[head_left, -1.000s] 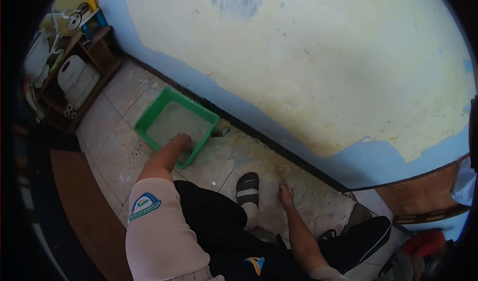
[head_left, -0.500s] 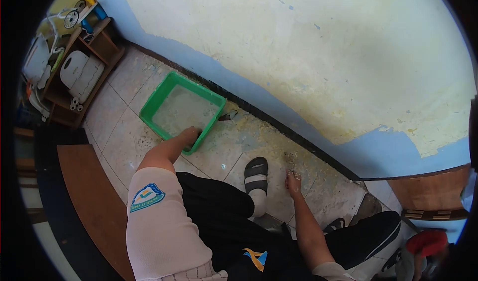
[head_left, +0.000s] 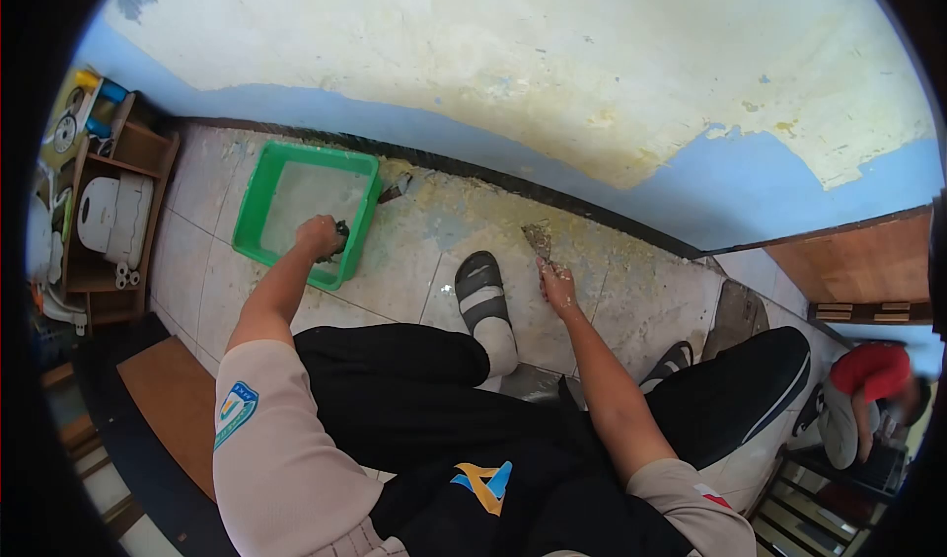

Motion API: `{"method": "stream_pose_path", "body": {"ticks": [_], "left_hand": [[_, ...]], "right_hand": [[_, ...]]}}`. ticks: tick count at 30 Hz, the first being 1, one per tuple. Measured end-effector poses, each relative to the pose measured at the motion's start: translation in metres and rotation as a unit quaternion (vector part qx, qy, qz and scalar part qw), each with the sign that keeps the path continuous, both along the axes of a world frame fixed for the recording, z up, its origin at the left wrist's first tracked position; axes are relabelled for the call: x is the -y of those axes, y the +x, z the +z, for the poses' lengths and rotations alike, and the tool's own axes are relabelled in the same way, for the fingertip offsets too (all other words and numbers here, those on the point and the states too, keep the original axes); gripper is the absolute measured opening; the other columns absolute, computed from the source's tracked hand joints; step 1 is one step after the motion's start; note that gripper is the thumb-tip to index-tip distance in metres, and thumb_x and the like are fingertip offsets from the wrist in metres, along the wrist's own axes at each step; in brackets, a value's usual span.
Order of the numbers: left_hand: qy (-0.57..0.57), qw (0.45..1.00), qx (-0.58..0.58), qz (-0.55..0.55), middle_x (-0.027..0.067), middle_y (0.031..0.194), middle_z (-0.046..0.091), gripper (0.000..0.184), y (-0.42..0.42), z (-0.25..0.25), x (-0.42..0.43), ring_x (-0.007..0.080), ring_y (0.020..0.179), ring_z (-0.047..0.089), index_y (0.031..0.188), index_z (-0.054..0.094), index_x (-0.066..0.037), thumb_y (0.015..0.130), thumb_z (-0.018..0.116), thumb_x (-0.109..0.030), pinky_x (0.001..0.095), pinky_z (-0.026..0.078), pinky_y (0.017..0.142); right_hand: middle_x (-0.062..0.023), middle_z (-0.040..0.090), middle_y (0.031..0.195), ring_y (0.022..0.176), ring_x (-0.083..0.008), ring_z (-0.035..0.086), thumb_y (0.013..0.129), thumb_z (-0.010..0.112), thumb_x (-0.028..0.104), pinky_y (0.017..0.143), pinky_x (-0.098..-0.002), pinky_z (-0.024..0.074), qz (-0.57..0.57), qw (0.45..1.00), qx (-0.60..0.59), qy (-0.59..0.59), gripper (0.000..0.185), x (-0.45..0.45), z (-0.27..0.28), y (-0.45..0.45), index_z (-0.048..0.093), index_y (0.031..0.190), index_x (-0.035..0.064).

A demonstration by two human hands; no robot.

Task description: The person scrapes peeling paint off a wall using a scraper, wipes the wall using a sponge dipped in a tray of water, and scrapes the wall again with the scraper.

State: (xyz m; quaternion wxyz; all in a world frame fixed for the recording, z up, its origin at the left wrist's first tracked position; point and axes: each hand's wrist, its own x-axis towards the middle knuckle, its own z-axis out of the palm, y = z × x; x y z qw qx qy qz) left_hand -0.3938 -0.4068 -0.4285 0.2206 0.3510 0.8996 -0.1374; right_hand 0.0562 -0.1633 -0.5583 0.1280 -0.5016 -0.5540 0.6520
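Observation:
My left hand point(head_left: 318, 237) is over the near right part of a green basin point(head_left: 254, 210) that holds cloudy water. Its fingers are closed round a dark, wet cloth-like thing point(head_left: 340, 233). My right hand point(head_left: 556, 285), low over the floor on the right, grips a scraper point(head_left: 539, 239) whose blade is coated with pale debris and points toward the wall. Between the two hands rests my sandalled foot point(head_left: 483, 300). A small dark flat piece point(head_left: 396, 188) lies on the floor just right of the basin.
Peeling yellow and blue paint covers the wall point(head_left: 473, 83) ahead. Paint scraps lie on the tiled floor point(head_left: 395, 271) along its foot. A wooden shelf point(head_left: 128, 162) stands at the left, a brown board point(head_left: 173, 399) nearer. Another person in red point(head_left: 870, 371) crouches at the far right.
My left hand has come up out of the water with the dark thing in it. My right hand still holds the scraper, its blade now clearer. The view has turned to the right.

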Motion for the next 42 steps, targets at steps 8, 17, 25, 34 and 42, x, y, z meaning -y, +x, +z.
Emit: {"method": "stream_pose_path", "body": {"ticks": [8,17,25,34,42], "left_hand": [[0.011,0.998,-0.06,0.034,0.0237,0.109,0.074,0.04,-0.021,0.021,0.002,0.0392,0.104,0.072,0.111,0.073,0.0,0.086,0.062,-0.03,0.0479,0.057,0.093],[0.081,0.99,-0.046,0.109,0.0247,0.103,0.075,0.055,-0.042,0.018,0.011,0.0389,0.096,0.074,0.107,0.074,0.002,0.08,0.072,-0.046,0.0481,0.059,0.087],[0.04,0.984,0.084,0.152,0.0288,0.096,0.074,0.086,-0.057,-0.004,0.021,0.0445,0.09,0.074,0.106,0.074,0.008,0.083,0.064,-0.075,0.0497,0.059,0.081],[0.161,0.979,-0.046,0.117,0.0324,0.099,0.072,0.09,0.003,0.069,-0.062,0.045,0.098,0.072,0.103,0.072,0.009,0.094,0.045,-0.077,0.0503,0.056,0.087],[0.357,0.891,0.277,0.039,0.029,0.095,0.072,0.067,0.152,0.106,-0.169,0.0464,0.078,0.072,0.107,0.069,0.009,0.097,0.063,-0.057,0.0536,0.057,0.075]], "right_hand": [[-0.0002,0.049,0.055,0.044,-0.0107,0.045,0.098,0.068,0.048,0.043,-0.0296,0.0354,-0.021,0.999,-0.013,-0.043,0.048,-0.004,0.013,-0.004,0.053,0.074,0.0101],[-0.0004,0.049,0.054,0.044,-0.0106,0.046,0.099,0.067,0.049,0.042,-0.0299,0.0362,-0.014,1.0,-0.02,-0.018,0.048,-0.003,0.013,-0.006,0.053,0.073,0.0103],[0.0002,0.051,0.055,0.044,-0.01,0.047,0.1,0.065,0.049,0.042,-0.0302,0.0365,-0.016,1.0,-0.016,-0.013,0.049,-0.001,0.009,-0.004,0.054,0.072,0.0104],[-0.0018,0.053,0.056,0.045,-0.0125,0.049,0.1,0.061,0.056,0.044,-0.0317,0.0398,-0.03,0.999,-0.017,0.018,0.055,-0.003,0.001,-0.029,0.058,0.071,0.0089],[-0.0221,0.07,0.079,0.079,-0.0367,0.069,0.099,0.057,0.056,0.079,-0.0476,0.0525,0.102,0.974,0.069,0.189,0.062,-0.003,0.036,-0.089,0.071,0.087,-0.003]]}}
